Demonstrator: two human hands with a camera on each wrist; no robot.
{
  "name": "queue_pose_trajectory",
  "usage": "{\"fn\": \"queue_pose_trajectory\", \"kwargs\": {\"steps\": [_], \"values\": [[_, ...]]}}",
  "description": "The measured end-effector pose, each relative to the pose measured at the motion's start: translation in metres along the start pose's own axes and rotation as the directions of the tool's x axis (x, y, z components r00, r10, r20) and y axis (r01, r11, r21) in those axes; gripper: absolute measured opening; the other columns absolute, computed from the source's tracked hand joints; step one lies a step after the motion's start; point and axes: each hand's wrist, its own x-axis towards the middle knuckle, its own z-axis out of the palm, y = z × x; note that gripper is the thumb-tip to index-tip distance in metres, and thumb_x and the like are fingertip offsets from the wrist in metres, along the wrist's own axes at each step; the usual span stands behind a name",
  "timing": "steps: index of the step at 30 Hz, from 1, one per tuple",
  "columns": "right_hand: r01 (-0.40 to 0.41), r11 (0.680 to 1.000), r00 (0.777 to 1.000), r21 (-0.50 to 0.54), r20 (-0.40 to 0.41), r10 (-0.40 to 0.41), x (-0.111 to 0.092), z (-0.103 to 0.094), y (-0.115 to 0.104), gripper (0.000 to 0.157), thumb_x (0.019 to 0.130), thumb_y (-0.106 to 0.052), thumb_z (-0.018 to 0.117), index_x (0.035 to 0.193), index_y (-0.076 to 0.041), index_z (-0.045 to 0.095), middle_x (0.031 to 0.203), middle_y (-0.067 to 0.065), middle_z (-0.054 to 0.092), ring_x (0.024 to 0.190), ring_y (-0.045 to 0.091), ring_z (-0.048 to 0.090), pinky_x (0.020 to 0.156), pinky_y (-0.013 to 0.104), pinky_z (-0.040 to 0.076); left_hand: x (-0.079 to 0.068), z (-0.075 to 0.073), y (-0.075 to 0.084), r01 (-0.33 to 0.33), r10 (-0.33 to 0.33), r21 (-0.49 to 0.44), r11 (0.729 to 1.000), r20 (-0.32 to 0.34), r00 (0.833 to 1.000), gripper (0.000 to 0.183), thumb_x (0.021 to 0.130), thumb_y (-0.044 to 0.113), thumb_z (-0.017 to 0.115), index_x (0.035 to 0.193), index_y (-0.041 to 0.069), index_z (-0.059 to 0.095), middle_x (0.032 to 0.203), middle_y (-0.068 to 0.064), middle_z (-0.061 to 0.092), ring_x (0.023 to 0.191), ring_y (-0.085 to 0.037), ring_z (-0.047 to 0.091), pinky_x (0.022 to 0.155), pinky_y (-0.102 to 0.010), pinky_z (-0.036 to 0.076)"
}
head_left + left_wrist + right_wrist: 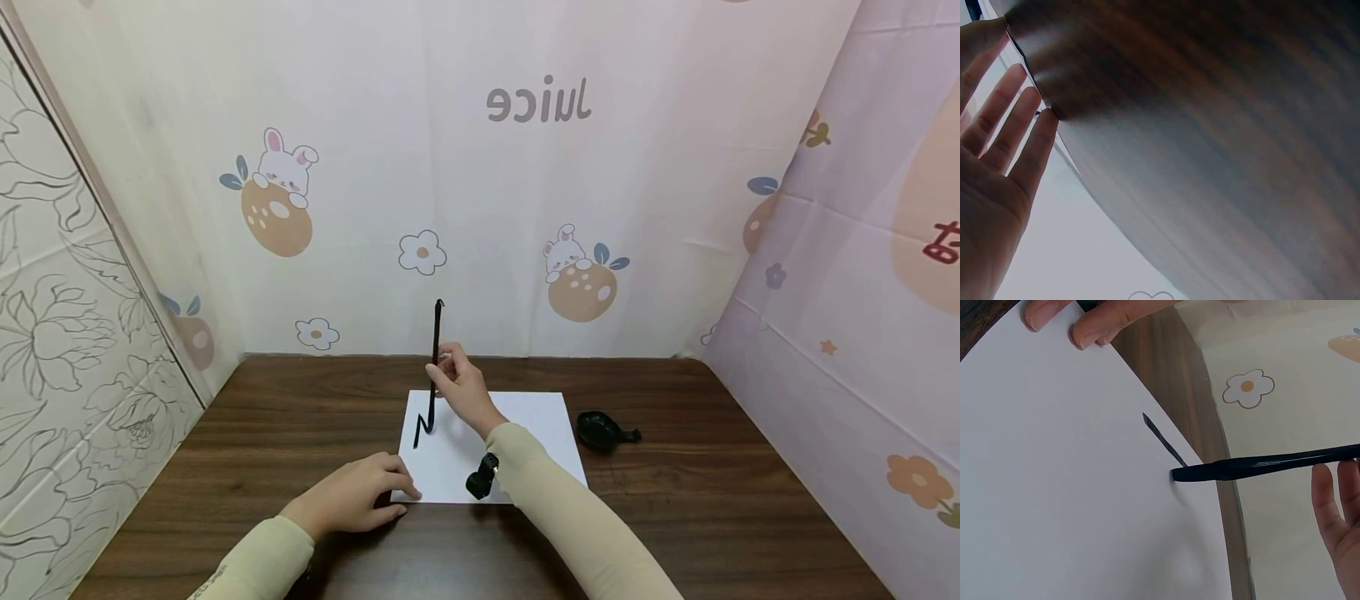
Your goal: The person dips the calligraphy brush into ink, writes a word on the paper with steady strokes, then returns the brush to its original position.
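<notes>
Cream-sleeved right grip [462,388] holds slender, glossy brush [1235,469].

A dark brown wood-grain tabletop [697,508] runs back to a pale printed cloth [360,83] that hangs behind it. High on the cloth stands the grey word "Juice" [538,102], mirror-reversed. Below and to its left, a white rabbit [285,173] peeks over a tan fruit [276,225] with blue leaves; a smaller rabbit-and-fruit print [582,293] sits farther right. Between them is a white flower [422,252] with a tan centre. The right-hand cloth [817,250] bears an orange flower [918,482], a small star [828,347] and a dark red character [943,245], partly cut off. At left, a white panel [97,287] shows line-drawn blossoms.
</notes>
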Motion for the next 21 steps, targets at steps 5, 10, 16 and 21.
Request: {"fn": "queue_pose_trajectory", "kwargs": {"steps": [5, 10, 16, 21], "values": [[-0.004, 1.000, 1.000, -0.005, 0.018, 0.004, -0.0011, -0.0018, 0.0004, 0.022, 0.103, -0.029, 0.059, 0.122, -0.024, 0.049, 0.097, 0.007, 0.056, 0.084, 0.024, 0.061, 0.076, 0.045, 0.058, 0.0013, -0.0006, 0.0009, 0.009, -0.009, -0.008, 1.000, 0.010, 1.000, 0.016, 0.088, 0.020, 0.076, 0.103, 0.023, 0.077, 0.105, 0.010, 0.061, 0.096, -0.005, 0.058, 0.081, -0.026, 0.052], [-0.016, 1.000, 0.999, 0.016, 0.046, 0.015, -0.0035, -0.0037, -0.0006, 0.021, 0.103, -0.029, 0.059, 0.121, -0.025, 0.049, 0.097, 0.008, 0.056, 0.088, 0.034, 0.062, 0.078, 0.048, 0.057, 0.0012, -0.0008, 0.0014, 0.009, -0.009, -0.014, 1.000, 0.011, 1.000, 0.015, 0.089, 0.020, 0.076, 0.104, 0.023, 0.077, 0.104, 0.010, 0.061, 0.095, -0.005, 0.058, 0.080, -0.026, 0.052], [-0.020, 1.000, 0.997, 0.017, 0.081, 0.019, -0.0048, -0.0051, -0.0009, 0.025, 0.103, -0.031, 0.058, 0.124, -0.023, 0.049, 0.100, 0.010, 0.055, 0.093, 0.039, 0.061, 0.079, 0.052, 0.056, 0.0001, -0.0002, 0.0003, 0.005, -0.005, -0.014, 1.000, 0.006, 1.000, 0.016, 0.089, 0.020, 0.076, 0.104, 0.023, 0.076, 0.105, 0.011, 0.060, 0.096, -0.004, 0.057, 0.080, -0.025, 0.052], [-0.017, 1.000, 0.996, 0.014, 0.091, 0.016, -0.0043, -0.0058, 0.0005, 0.027, 0.102, -0.031, 0.059, 0.125, -0.021, 0.049, 0.101, 0.013, 0.056, 0.093, 0.040, 0.061, 0.079, 0.053, 0.056, 0.0000, -0.0007, 0.0000, -0.004, 0.004, -0.016, 1.000, 0.003, 1.000, 0.015, 0.088, 0.019, 0.077, 0.103, 0.023, 0.076, 0.105, 0.010, 0.060, 0.095, -0.004, 0.057, 0.080, -0.024, 0.051]]}}
